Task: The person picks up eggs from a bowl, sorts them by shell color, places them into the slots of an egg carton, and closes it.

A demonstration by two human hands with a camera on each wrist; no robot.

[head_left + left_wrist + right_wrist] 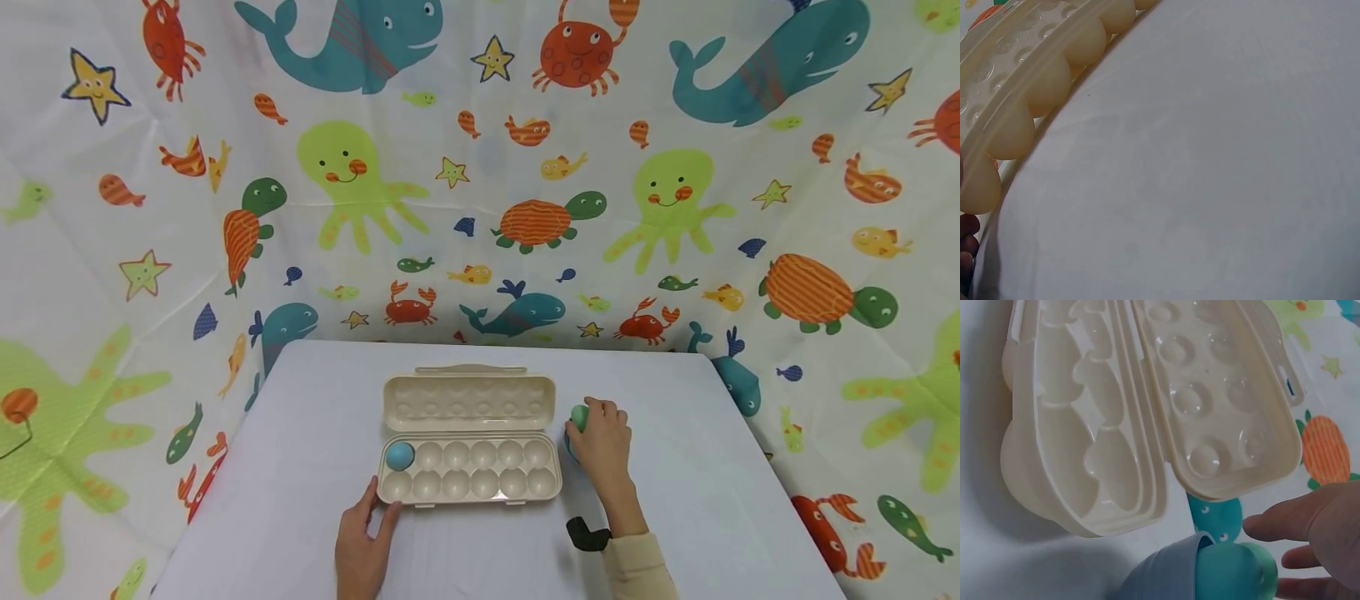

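A cream egg carton [470, 490] lies open on the white table, its lid [469, 402] folded back. One blue egg [400, 456] sits in the back-left cup of the carton. My left hand [363, 540] holds the carton's front-left corner between thumb and fingers. Just right of the carton, my right hand [604, 442] reaches over a grey-blue container [1166, 575]. Inside that are a teal egg [1225, 575] and a green egg [1266, 572] at the top. The right thumb [1282, 519] extends beside the eggs with a gap, the other fingers close to the green one.
A white cloth-covered table [285, 467] spreads around the carton. Behind and beside it hangs a curtain [480, 250] printed with sea animals. A black piece [587, 535] shows by the right wrist, at the edge of a beige sleeve [637, 567].
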